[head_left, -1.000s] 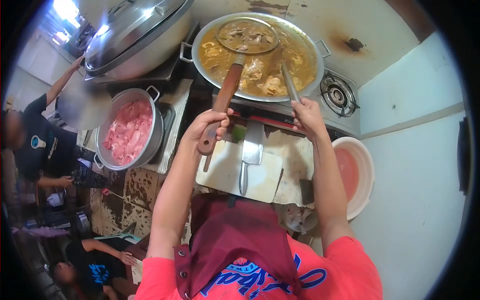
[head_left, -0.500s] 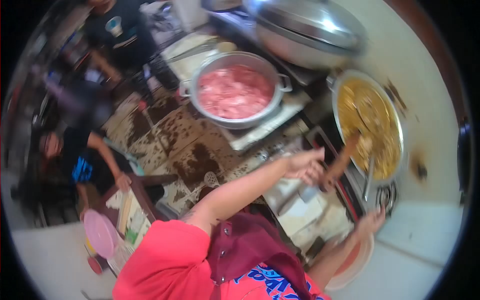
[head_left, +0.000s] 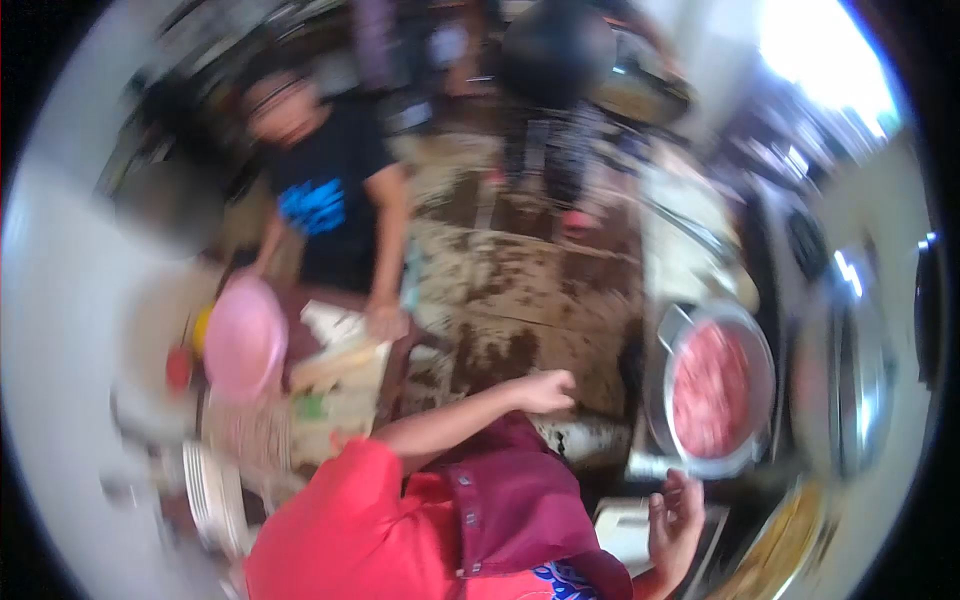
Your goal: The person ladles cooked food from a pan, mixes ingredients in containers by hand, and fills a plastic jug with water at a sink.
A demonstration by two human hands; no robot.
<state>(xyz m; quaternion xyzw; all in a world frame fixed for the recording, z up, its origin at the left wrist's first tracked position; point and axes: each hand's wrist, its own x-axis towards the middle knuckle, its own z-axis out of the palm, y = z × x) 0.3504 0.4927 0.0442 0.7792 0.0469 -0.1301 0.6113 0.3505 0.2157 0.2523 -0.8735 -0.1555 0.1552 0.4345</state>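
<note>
My left hand (head_left: 545,391) is closed in a fist in front of my apron, above the tiled floor, and nothing shows in it. My right hand (head_left: 677,518) is raised at the lower right, fingers apart and slightly curled, holding nothing. Just beyond it stands a round metal pot (head_left: 655,385) filled with pinkish-red raw meat (head_left: 710,390). To its right, the large pan of yellow, saucy food (head_left: 782,540) is partly cut off by the view's edge. A white board or sheet (head_left: 622,530) lies beside my right hand. Motion blurs the scene.
A person in a dark shirt (head_left: 335,200) leans on a small table (head_left: 398,390) at the left, beside a pink basin (head_left: 245,337). Stacked pale plates (head_left: 212,495) stand lower left. A large lidded metal vessel (head_left: 845,370) is at right. Wet, dirty tiles (head_left: 510,280) cover the floor.
My view has swung left, so the pot and pan appear farther right. My left hand has moved away from the wooden handle over the pan. My right hand has left the pan's near side.
</note>
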